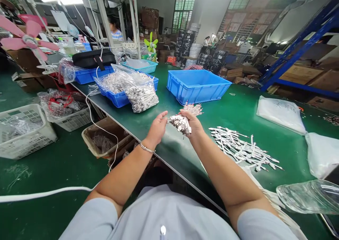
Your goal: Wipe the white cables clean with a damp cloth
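My right hand is closed round a bundle of short white cables, connector ends facing left and toward me, reddish wire ends showing behind the fingers. Just left of that bundle is my left hand, its fingers stretched out and the tips close to the connectors; whether they touch is unclear. A loose pile of similar white cables lies on the green table right of my right forearm. Beyond my hands stands a blue bin.
Bagged white cables lean over a blue tray at left. White plastic bags and a clear container are on the right. A white cord hangs past the table edge above a floor bin.
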`<state>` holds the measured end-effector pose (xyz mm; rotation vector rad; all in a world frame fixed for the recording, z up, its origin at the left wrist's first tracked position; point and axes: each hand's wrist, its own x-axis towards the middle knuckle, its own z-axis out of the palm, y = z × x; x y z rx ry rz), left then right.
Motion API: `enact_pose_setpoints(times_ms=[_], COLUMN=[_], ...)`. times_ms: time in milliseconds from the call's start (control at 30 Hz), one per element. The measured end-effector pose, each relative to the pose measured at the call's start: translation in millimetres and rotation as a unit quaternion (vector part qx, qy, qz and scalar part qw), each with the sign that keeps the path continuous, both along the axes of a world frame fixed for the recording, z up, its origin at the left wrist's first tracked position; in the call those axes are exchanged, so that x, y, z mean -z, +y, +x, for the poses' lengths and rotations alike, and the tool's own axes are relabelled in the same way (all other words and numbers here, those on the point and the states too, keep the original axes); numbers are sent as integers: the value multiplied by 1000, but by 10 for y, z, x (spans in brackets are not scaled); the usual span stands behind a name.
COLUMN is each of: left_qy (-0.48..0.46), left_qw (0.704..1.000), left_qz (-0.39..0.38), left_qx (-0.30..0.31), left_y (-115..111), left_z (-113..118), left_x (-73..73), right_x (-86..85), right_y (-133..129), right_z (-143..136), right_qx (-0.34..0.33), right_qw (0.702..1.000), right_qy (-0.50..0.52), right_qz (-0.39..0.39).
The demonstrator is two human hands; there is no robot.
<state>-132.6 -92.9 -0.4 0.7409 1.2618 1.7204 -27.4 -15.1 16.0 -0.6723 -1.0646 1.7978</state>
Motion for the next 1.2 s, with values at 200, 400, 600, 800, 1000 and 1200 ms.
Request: enact_pose_setpoints(times_ms=[200,400,600,800,1000,1200], left_qy=[102,118,172,262,370,456], left_qw=[983,966,974,960,928,889], left_qz=[-28,-74,-66,-19,45,43], left_qx=[153,217,131,92,-6,-4], left_y=[169,436,560,563,570,523], left_z=[-263,-311,-221,-89,-6,146], left_x=[-61,-8,63,15,20,193], right_x=[157,356,451,421,392,458], right_y=[313,482,494,451,447,471], right_z=[126,262,260,243,279,266], right_qx=[-36,-18,-51,-69,-95,-72], right_qw=[989,973,959,959,953,958], right_qy=[72,135,194,201,216,206], right_qz=[-125,-184,-202,-188,-192,-187])
